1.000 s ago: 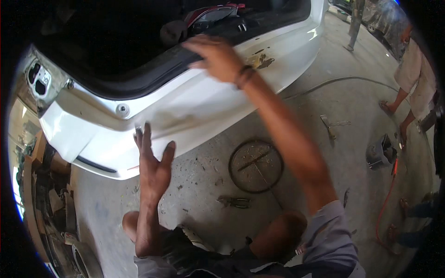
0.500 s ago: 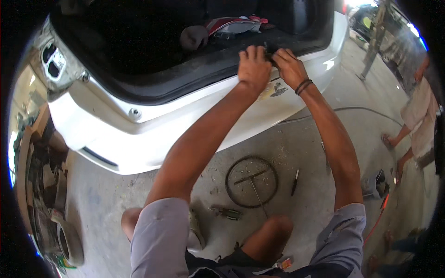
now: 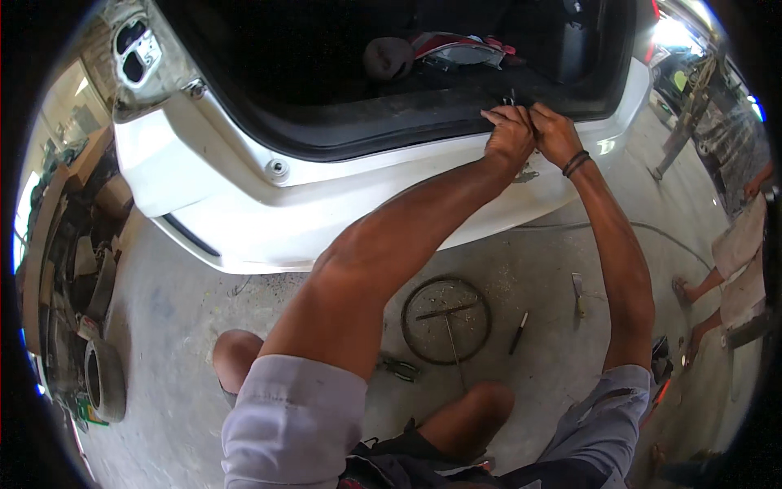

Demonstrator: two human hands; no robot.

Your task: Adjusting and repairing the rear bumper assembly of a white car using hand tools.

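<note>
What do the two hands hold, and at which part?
Both the left hand and right hand are closed together at the black trunk sill of the white car. What they grip is hidden.

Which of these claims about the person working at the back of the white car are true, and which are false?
1. Both hands, the left hand and the right hand, meet at the black rubber edge of the open boot. True.
2. The right wrist is bare. False: it wears a dark wristband.
3. A round metal ring with crossed bars lies on the concrete floor. True.
4. The white rear bumper lies detached on the floor. False: it sits on the car.
5. The boot is shut. False: it is open.
</note>
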